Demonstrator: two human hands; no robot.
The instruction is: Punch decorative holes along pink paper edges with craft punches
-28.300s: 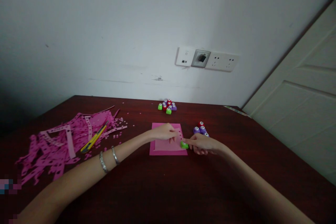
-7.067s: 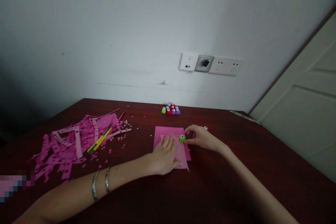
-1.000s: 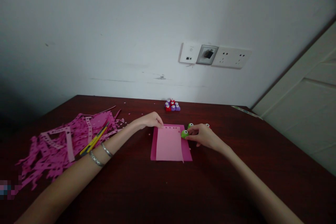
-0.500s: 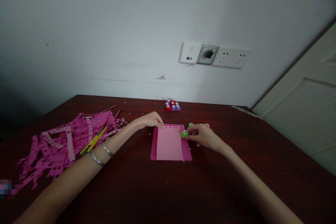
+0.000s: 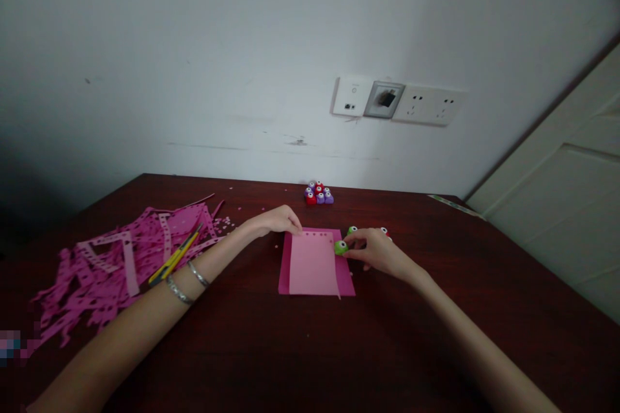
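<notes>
A light pink paper sheet (image 5: 312, 271) with a row of small punched holes along its top edge lies over a darker pink sheet (image 5: 347, 284). My left hand (image 5: 281, 219) is closed at the top left corner of the light sheet, its fingertips on the paper. At the sheet's upper right edge sits a small green craft punch (image 5: 341, 248) with a white eye-like button. My right hand (image 5: 375, 248) grips this punch between thumb and fingers. Just behind that hand stand another green punch (image 5: 352, 230) and a red one (image 5: 384, 231), both partly hidden.
Pink paper scraps and strips (image 5: 101, 277) are heaped on the left of the dark wooden table (image 5: 310, 361). On them rests a yellow utility knife (image 5: 174, 258). Several red and purple punches (image 5: 318, 193) cluster near the wall. A ruler-like strip (image 5: 455, 205) lies at the back right.
</notes>
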